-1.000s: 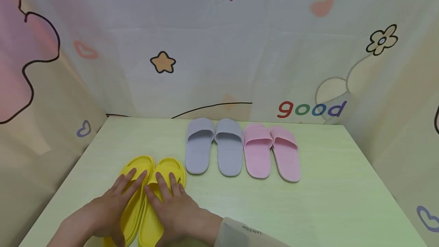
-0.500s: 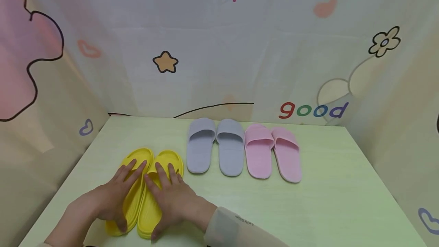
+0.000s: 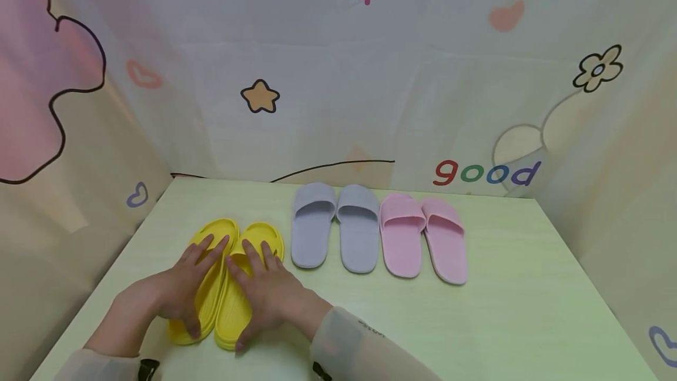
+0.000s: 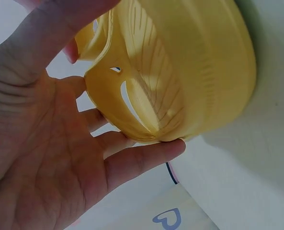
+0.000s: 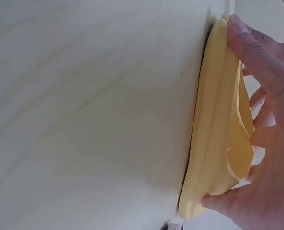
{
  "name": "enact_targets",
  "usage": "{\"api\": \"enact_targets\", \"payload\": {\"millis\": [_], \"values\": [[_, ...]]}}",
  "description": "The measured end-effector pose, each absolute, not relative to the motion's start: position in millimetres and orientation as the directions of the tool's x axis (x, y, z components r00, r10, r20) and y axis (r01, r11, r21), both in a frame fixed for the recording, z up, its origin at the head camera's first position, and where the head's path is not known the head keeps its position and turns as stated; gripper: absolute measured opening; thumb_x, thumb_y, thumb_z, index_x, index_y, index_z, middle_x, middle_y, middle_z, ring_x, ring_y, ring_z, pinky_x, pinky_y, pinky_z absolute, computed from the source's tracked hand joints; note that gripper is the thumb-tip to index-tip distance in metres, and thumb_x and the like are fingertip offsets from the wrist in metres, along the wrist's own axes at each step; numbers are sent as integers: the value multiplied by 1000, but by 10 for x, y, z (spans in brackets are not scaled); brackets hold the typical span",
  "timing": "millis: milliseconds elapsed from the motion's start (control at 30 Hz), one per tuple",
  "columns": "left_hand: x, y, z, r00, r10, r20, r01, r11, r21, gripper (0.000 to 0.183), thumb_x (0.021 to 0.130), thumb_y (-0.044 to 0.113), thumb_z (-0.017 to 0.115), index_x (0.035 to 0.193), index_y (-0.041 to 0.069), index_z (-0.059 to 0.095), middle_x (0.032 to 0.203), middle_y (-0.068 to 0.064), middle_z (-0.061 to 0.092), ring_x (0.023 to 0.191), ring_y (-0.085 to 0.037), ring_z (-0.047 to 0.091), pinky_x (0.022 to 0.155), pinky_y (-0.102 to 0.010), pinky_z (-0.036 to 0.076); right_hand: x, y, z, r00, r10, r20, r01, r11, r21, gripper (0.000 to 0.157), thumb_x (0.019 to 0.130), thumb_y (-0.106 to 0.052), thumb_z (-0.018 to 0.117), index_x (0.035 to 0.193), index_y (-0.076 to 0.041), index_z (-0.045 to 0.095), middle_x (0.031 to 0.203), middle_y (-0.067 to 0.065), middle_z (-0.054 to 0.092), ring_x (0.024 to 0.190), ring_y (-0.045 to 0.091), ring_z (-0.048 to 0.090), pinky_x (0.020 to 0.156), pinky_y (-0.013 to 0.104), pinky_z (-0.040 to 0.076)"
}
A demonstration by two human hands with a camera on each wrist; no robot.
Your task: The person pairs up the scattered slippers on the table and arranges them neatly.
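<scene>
A pair of yellow slippers lies side by side at the left of the table, toes pointing away from me. Over the left yellow slipper (image 3: 210, 294) my left hand (image 3: 177, 291) is spread, its fingers on the upper and its thumb near the heel. My right hand (image 3: 271, 294) spans the right yellow slipper (image 3: 233, 313) likewise. In the left wrist view, nearly straight fingertips (image 4: 173, 148) touch the yellow upper. The right wrist view shows the thumb (image 5: 238, 28) against the heel end and the little finger on the side near the toe. The slippers' undersides are hidden.
A pair of grey-lilac slippers (image 3: 309, 246) stands along the back of the table (image 3: 508, 310), close to the right of the yellow pair. Touching it on its right is a pink pair (image 3: 401, 251), one slipper angled. A printed curtain (image 3: 328, 75) encloses the back and sides.
Both hands have slid the yellow slippers away from me, toward the back of the table. The grey-lilac and pink pairs keep their places; the head view has shifted slightly.
</scene>
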State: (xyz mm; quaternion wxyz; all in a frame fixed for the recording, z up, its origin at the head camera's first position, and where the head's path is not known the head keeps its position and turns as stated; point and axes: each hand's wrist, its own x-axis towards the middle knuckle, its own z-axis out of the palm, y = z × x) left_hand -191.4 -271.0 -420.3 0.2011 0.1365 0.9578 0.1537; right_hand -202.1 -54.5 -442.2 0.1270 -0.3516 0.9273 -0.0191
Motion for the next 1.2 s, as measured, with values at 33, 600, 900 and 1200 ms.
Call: {"api": "enact_targets", "payload": {"millis": [33,600,900,1200], "values": [[-1932,-2708,-4205,-882,325,-342,201,915,350,163,44,32,106,168,21,0,171,-27,-5,150,-64,7,95,-76,48,-2032,-542,-4423,-721,-655,-224,-644,754,-129,149,54,-86,81,164,-41,-8,174,-1,-20,163,37,-4,130,42,23],[-2165,-2700,-4174,-876,321,-360,205,923,325,162,47,31,106,168,21,-2,171,-26,-8,152,-61,3,98,-77,46,-2156,-599,-4420,-747,-610,-264,-603,789,-118,145,60,-83,81,163,-43,-11,174,-1,-23,162,35,-8,131,43,20],[-2325,-2710,-4170,-876,319,-362,212,929,304,163,47,33,106,168,21,-4,171,-27,-7,152,-61,4,101,-77,44,-2281,-618,-4384,-749,-595,-292,-590,799,-115,145,61,-82,82,162,-44,-15,173,-3,-26,163,33,-10,131,44,18],[-2423,-2743,-4180,-875,316,-367,212,931,296,162,49,34,105,167,21,-4,170,-27,-6,152,-59,5,101,-78,43,-2399,-651,-4383,-749,-593,-295,-584,801,-129,144,62,-80,82,161,-45,-16,173,-4,-26,163,32,-11,132,43,17]]}}
